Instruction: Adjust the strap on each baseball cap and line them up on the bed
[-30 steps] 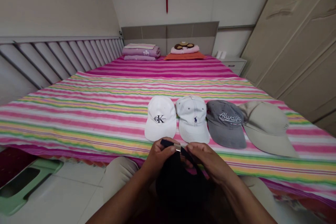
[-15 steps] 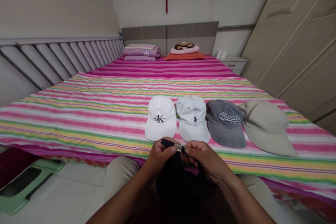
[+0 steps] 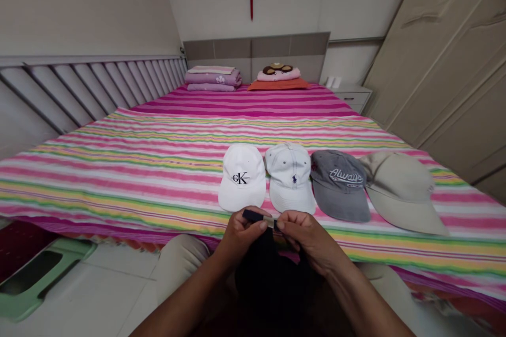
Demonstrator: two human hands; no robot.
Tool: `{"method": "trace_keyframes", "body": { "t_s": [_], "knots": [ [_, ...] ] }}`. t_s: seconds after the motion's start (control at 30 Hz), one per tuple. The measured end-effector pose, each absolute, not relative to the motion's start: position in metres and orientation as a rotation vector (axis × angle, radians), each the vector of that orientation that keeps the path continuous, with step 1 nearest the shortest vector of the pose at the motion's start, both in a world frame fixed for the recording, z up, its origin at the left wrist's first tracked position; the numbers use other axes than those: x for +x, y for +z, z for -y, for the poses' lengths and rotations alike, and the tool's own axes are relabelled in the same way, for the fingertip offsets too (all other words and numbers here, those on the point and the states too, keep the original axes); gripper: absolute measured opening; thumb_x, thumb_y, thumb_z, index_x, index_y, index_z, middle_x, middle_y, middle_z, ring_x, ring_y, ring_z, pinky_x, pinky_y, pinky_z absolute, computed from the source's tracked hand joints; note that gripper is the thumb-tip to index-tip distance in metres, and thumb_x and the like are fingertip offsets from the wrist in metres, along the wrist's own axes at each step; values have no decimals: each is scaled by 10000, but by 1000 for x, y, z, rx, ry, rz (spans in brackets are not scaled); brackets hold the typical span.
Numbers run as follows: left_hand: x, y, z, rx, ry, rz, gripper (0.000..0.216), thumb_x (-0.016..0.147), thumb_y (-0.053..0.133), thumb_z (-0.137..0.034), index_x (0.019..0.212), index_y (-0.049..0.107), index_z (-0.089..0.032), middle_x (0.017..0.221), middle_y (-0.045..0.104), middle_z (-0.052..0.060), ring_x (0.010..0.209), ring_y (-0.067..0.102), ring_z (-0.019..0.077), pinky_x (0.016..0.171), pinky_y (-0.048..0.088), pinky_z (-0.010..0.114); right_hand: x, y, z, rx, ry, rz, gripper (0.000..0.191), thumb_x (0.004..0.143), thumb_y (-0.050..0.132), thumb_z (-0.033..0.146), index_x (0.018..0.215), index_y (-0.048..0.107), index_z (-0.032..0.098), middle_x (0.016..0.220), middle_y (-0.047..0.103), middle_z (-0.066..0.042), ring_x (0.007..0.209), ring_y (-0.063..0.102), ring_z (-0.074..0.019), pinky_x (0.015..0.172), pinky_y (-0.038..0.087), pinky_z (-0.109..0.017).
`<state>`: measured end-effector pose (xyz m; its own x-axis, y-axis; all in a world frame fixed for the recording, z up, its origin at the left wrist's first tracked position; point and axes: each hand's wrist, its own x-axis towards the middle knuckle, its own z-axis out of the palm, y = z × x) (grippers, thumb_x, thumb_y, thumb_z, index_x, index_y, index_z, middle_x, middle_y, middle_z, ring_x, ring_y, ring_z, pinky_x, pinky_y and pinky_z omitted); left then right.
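Observation:
Both hands hold a black cap (image 3: 272, 279) low over my lap, by the strap at its back. My left hand (image 3: 242, 231) pinches the dark strap (image 3: 253, 216) on the left of a metal buckle (image 3: 269, 221). On the buckle's other side, my right hand (image 3: 302, 231) pinches the strap between thumb and fingers. Just beyond, in a row on the bed, lie a white cap (image 3: 242, 178), a pale cap (image 3: 290, 179) with a small dark emblem, a grey cap (image 3: 340, 184) with white lettering, and a beige cap (image 3: 403, 189). Much of the black cap is lost in shadow.
A striped bedspread (image 3: 158, 168) covers the bed. At the headboard (image 3: 237, 47) are folded purple bedding (image 3: 213, 79) and an orange pillow (image 3: 276, 84). Left are a slatted rail (image 3: 98, 89) and a green stool (image 3: 43, 279); a nightstand (image 3: 351, 97) stands back right.
The fingers have shifted slightly at the strap; my right fingertips now sit a little closer to the buckle. The row of caps has not moved.

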<state>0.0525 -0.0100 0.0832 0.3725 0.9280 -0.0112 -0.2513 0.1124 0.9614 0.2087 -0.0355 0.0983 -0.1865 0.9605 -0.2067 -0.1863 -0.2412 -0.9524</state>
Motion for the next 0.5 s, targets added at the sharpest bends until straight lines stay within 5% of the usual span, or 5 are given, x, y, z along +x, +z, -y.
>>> {"method": "trace_keyframes", "body": {
  "t_s": [0.5],
  "knots": [
    [51,79,11,1145,990,-804,255,617,687,-331,785,630,-147,617,554,-8,553,469,92,542,368,206,207,96,34,-1054,1684,966,241,641,647,338,567,503,159,392,364,82,374,222,-49,403,100,-229]
  ]
}}
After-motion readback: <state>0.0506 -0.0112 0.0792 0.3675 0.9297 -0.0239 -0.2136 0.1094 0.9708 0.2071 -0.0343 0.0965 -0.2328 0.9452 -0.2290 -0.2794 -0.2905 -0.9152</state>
